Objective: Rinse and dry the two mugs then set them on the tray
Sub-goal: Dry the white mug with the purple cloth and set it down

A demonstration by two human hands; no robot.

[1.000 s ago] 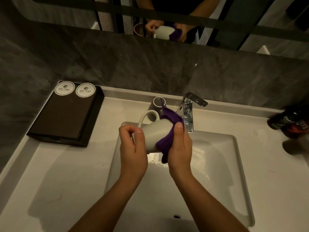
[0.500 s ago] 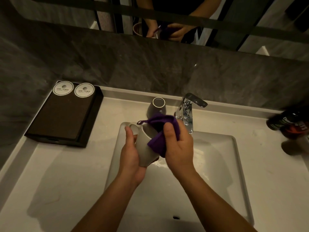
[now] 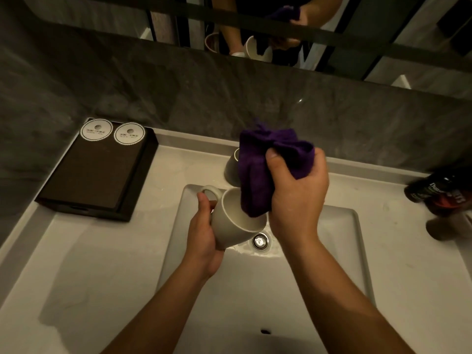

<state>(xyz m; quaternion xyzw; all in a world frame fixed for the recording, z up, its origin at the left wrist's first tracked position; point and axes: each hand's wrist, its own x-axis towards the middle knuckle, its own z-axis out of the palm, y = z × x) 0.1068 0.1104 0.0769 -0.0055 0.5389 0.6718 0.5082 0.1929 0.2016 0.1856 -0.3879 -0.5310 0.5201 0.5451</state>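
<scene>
Over the sink [image 3: 339,251] set in the table's back half, the left hand [image 3: 204,233] clasps the white mug [image 3: 235,223]; the right hand [image 3: 296,195] grips the purple cloth [image 3: 258,169], its tail inside. Best twist it around the wall, mug tilted.

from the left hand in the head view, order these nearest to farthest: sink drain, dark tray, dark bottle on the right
1. Sink drain: in the basin, just right of the left hand and below the mug it holds.
2. Dark tray: on the counter, to the hand's left and farther back.
3. Dark bottle: at the counter's far right edge, beyond the right hand.
</scene>
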